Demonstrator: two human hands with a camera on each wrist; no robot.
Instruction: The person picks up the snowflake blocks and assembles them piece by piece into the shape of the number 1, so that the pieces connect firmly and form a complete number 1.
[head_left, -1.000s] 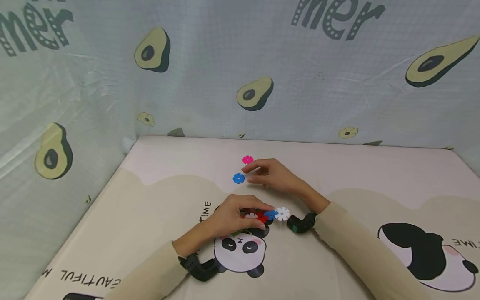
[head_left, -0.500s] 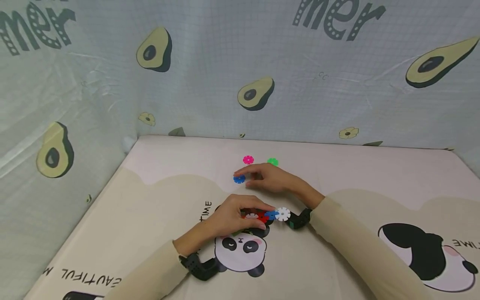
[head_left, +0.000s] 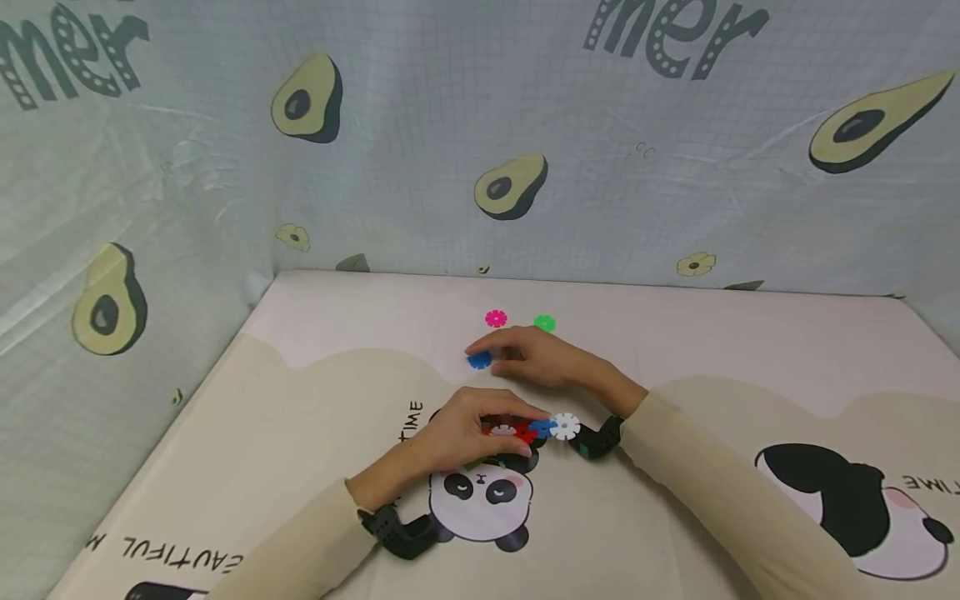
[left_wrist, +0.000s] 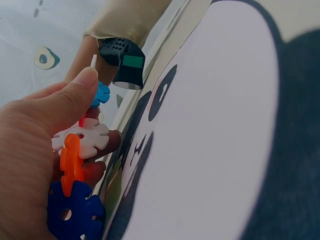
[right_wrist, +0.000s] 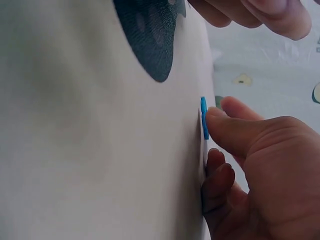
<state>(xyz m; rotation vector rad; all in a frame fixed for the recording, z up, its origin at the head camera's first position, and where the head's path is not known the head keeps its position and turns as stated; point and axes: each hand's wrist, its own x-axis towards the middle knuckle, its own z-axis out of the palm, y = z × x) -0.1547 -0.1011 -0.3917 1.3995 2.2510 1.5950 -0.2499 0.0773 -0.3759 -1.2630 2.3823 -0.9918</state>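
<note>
Skid risk, chain strain

Counter (head_left: 607, 521): flatness could deny purchase, causing a skid. Right hand (head_left: 547, 358): fingers parted, index stretched toward nine o'clock, nothing visibly gripped. Left hand (head_left: 459, 429): curled round disc chain (head_left: 566, 427) trailing to three; oversqueezing might unseat it. Blue disc (head_left: 480, 362): under right index, twelve o'clock from left hand.

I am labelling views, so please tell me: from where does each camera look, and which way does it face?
Head: on the head, facing forward and down at the table; left hand, right hand and sleeves show.
Left wrist: on that wrist, facing the held disc chain; left hand near, right sleeve beyond.
Right wrist: on that wrist, facing the loose blue disc; right hand shows, left fingers above.
Head and right wrist share that blue disc.
</note>
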